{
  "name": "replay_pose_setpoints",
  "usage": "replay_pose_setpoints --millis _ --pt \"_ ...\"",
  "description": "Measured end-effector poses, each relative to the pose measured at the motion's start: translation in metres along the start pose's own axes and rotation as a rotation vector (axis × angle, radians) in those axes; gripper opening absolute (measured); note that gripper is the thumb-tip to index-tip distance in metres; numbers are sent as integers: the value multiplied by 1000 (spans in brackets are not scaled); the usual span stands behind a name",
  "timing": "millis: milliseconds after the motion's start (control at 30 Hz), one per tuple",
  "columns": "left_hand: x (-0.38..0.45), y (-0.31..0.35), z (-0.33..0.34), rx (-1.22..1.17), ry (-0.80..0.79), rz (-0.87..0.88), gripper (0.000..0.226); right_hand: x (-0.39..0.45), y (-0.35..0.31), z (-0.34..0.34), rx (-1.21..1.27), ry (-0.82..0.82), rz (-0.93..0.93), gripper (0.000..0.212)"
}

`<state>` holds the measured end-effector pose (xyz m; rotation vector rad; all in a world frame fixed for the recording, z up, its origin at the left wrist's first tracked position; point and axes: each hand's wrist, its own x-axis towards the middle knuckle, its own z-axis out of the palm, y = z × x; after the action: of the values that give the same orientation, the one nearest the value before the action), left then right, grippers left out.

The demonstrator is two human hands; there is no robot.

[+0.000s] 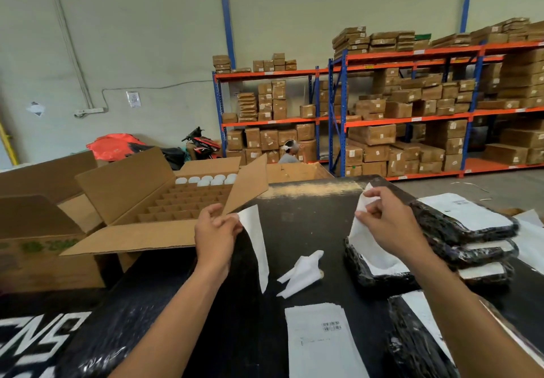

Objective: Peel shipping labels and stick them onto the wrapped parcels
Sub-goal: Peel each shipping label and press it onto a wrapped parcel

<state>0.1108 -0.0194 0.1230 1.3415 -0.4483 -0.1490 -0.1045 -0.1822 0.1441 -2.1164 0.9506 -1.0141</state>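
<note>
Nearest: label stack (322, 339), flat on black table (300, 201). Left hand (216, 232) pinches peeled backing strip (256, 245), hanging lengthwise at left. Right hand (388, 224) grips label (368, 242) directly above unlabelled parcel (374, 268), lower edge touching it; right hand nearer, so the press goes downward.

Both bare forearms reach forward from the bottom edge, angled inward and raised above the counter. Left hand (216, 235): back of hand toward the camera, wrist nearly straight, fingers curled, thumb and fingertips pinching a white paper strip (256, 245) at its upper corner; the strip hangs down from the pinch. Right hand (388, 221): held slightly higher and farther forward, back of hand up, wrist a little bent, fingers curled, thumb and forefinger pinching a white label sheet (365, 242) near its top edge. Hands well apart, not touching each other.
</note>
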Motion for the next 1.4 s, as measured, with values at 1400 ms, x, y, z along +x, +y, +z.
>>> replay_pose_setpoints --millis 1400 --pt "-45 42 94 -316 -419 -172 31 -34 -68 3 -408 -47 -144 29"
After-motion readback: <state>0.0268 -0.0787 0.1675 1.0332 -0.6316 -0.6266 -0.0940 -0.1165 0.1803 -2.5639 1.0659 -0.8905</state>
